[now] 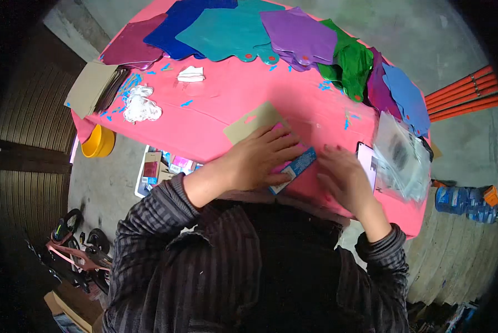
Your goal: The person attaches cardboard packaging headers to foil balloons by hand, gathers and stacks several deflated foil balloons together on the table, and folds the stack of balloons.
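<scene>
My left hand [258,158] lies flat with fingers spread over a tan cardboard card [253,123] that has a hang hole near its far edge. Shiny pink material [294,152] shows between and beside the fingers. A blue printed label strip [298,168] sits along the card's near right side, the thumb reaching across its lower end. To the right of it, my right hand [344,178], slightly blurred, is open above the pink cloth and holds nothing I can see. A phone [365,160] with a lit screen lies just beyond that hand.
Folded shiny sheets, including a teal one [226,33], line the far edge of the pink table [204,122]. Clear plastic bags [401,158] lie right; stacked cards [90,89] and white strings [141,105] left. Packaged pieces fill a white bin [142,180] below the near edge.
</scene>
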`<move>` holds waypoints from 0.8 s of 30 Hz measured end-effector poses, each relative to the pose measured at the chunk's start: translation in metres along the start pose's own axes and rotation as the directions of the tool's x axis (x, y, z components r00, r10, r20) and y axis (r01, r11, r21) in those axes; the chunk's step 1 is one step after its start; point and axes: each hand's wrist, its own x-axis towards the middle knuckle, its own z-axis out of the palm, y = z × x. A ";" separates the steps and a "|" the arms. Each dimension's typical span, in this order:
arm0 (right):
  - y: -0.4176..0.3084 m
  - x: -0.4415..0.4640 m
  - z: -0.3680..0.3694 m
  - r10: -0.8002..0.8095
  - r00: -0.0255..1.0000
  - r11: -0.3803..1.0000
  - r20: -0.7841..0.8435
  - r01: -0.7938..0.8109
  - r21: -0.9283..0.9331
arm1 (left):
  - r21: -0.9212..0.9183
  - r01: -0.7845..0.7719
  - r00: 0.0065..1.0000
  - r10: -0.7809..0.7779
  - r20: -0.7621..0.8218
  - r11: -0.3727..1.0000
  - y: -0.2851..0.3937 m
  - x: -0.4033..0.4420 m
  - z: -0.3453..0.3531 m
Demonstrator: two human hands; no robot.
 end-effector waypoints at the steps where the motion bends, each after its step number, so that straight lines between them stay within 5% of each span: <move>1: 0.004 -0.002 -0.007 0.086 0.996 0.995 -0.032 -0.084 0.048 | 0.009 0.014 1.000 -0.014 -0.012 1.000 0.005 0.000 -0.001; 3: 0.015 -0.006 -0.020 0.184 0.981 0.979 -0.060 -0.178 0.096 | 0.009 0.019 1.000 -0.019 -0.022 1.000 0.008 0.001 0.000; 5: 0.030 -0.006 -0.031 0.193 0.965 0.967 -0.176 -0.217 -0.131 | 0.005 0.046 0.999 -0.046 0.028 0.999 0.007 -0.001 0.001; 13: 0.049 -0.005 -0.065 0.218 0.912 0.950 -0.348 -0.280 -0.140 | -0.044 0.056 0.997 -0.054 0.051 0.997 0.010 0.001 -0.002; 18: 0.042 0.003 -0.065 0.217 0.914 0.960 -0.342 -0.264 -0.098 | 0.025 0.044 0.999 -0.044 -0.013 0.999 0.009 0.000 0.007; 22: 0.068 0.033 -0.048 0.067 0.955 0.961 -0.289 -0.140 -0.239 | 0.025 0.070 0.997 -0.069 -0.025 0.997 0.015 0.001 0.007; 24: 0.093 0.050 -0.033 0.087 0.982 0.962 -0.170 -0.127 -0.241 | 0.034 0.079 0.996 -0.078 -0.034 0.996 0.017 0.003 0.009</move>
